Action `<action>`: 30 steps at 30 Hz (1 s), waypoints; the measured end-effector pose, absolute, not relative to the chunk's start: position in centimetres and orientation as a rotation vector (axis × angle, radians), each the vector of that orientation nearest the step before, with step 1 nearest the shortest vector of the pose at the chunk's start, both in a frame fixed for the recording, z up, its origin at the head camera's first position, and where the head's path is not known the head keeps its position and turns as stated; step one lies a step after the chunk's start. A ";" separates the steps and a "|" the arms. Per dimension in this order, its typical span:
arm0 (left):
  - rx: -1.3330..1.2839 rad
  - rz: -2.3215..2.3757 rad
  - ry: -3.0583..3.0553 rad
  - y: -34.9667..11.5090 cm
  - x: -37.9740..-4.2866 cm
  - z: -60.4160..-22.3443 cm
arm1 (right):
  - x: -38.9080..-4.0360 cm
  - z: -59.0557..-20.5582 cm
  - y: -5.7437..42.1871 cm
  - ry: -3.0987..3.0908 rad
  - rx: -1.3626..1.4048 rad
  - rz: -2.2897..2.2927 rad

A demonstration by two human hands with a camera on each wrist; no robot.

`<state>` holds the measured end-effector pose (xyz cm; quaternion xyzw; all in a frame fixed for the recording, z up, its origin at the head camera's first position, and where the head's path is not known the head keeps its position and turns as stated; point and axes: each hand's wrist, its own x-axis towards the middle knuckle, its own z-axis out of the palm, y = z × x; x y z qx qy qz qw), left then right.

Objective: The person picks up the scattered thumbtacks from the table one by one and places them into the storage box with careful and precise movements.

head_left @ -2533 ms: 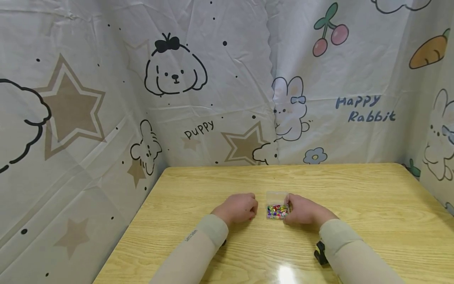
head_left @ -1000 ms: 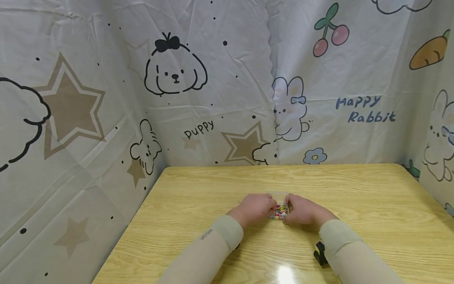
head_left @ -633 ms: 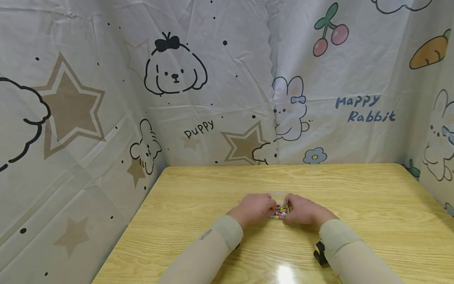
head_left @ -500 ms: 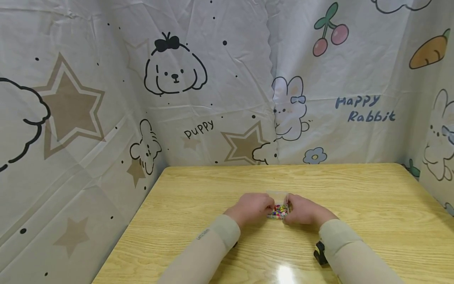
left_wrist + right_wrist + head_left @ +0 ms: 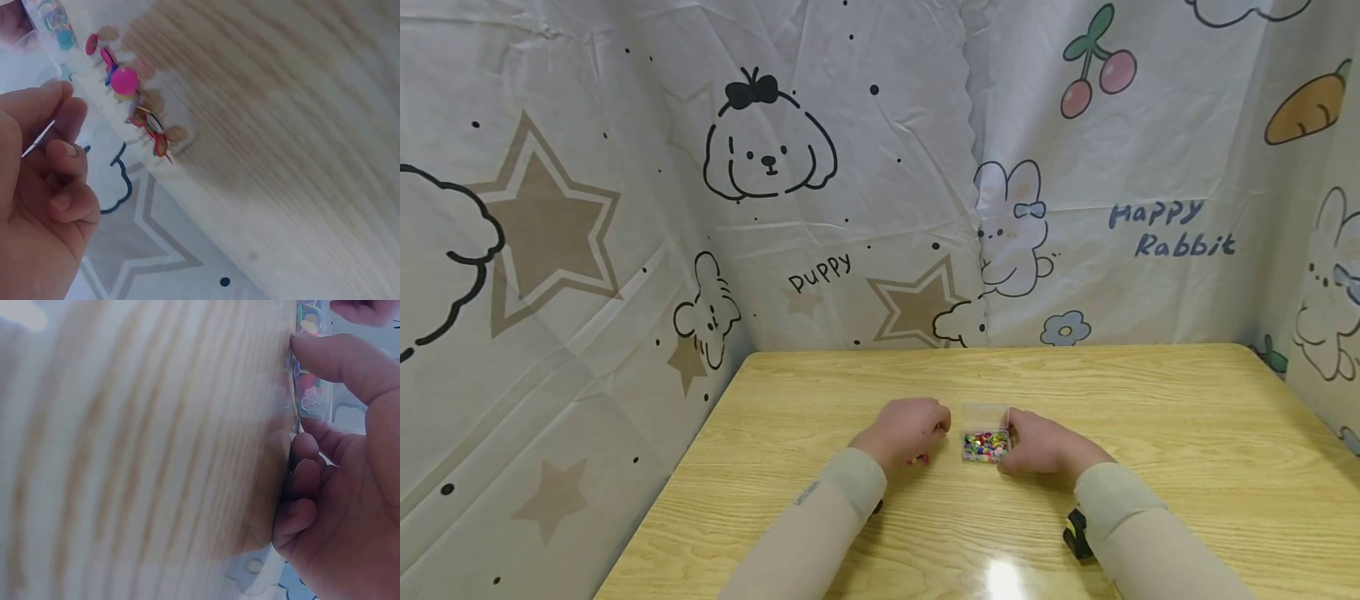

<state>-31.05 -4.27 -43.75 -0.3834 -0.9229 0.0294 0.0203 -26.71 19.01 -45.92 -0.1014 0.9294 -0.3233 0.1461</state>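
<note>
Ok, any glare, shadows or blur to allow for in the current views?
Head: white glare at the bottom edge, on the yellow wood-grain table; the multicoloured pieces in the clear plastic box are too small to tell apart. Left wrist: soft focus, brownish shadows or reflections beside the bright pink round piece. Right wrist: hazy, with a blown-out patch top left.

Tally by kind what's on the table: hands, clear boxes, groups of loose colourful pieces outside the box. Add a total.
Hands: 2, left hand and right hand
Clear box: 1
Group of loose pieces: 1
Total: 4
</note>
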 end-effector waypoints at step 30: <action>-1.209 0.175 -2.867 -5.0 -31.1 -44.6 | -26.8 -46.1 19.1 2.671 -0.310 -0.932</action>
